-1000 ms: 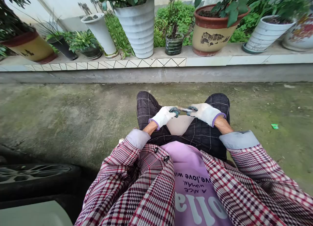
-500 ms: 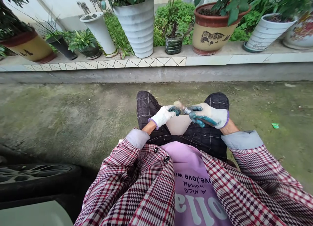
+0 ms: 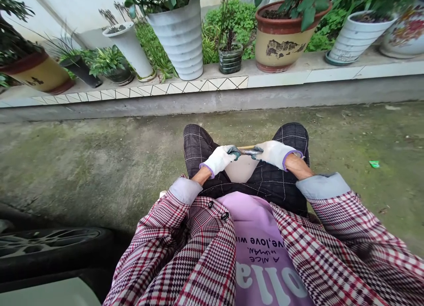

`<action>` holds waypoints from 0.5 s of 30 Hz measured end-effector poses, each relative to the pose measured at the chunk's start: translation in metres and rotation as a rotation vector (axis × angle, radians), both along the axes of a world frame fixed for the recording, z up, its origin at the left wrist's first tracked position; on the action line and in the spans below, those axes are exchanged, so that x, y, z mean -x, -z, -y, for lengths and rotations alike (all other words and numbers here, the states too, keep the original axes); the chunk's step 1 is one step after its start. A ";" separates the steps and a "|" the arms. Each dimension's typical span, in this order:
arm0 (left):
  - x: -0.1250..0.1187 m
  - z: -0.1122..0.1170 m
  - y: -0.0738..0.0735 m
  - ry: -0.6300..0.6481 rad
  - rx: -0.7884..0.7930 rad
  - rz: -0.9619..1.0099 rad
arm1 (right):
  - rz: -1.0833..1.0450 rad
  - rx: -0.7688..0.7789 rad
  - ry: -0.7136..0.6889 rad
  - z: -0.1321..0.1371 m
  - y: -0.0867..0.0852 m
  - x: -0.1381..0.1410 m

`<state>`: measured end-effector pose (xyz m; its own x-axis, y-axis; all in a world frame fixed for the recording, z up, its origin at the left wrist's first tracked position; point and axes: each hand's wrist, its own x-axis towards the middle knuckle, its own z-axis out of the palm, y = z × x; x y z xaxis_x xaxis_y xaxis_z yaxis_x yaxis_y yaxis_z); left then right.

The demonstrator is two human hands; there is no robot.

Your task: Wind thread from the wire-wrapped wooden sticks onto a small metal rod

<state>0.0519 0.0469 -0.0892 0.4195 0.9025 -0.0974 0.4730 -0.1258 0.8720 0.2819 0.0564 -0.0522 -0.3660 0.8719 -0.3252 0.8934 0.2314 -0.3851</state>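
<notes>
Gloved hands meet above the knees: left hand (image 3: pixel 219 158) and right hand (image 3: pixel 274 152) each closed on an end of a slim grey rod (image 3: pixel 247 151) spanning between them; potted plants (image 3: pixel 179 32) beyond.

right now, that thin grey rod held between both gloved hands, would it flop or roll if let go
The rod probably stays stiff: it spans straight between the left hand and right hand without sagging. It looks round and slim, so it may roll off the lap. Its metallic sheen suggests it could be slippery.

Thin grey metal piece (image 3: pixel 249 151) mostly buried between my white-gloved left hand (image 3: pixel 221 158) and right hand (image 3: pixel 273 152); too small to identify. Fingertips hidden underneath.
</notes>
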 end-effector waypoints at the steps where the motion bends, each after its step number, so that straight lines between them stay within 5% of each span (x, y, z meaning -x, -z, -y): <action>1: -0.002 0.000 0.002 -0.016 0.037 0.065 | 0.028 -0.019 0.010 -0.003 -0.002 -0.001; 4: -0.005 0.001 0.006 -0.037 0.112 0.224 | 0.025 -0.102 0.041 -0.006 -0.005 -0.002; 7: -0.006 0.000 0.004 -0.040 0.132 0.323 | -0.192 -0.100 0.124 -0.001 -0.007 0.000; 12: -0.004 -0.001 0.002 -0.043 0.121 0.359 | -0.775 0.228 0.291 0.012 -0.014 0.004; 15: -0.001 -0.003 0.004 -0.076 0.122 0.339 | -0.800 0.444 0.219 0.015 -0.014 0.005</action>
<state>0.0528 0.0499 -0.0933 0.3790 0.9225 -0.0730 0.1582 0.0131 0.9873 0.2766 0.0411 -0.0385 -0.4672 0.8044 -0.3669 0.3318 -0.2252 -0.9161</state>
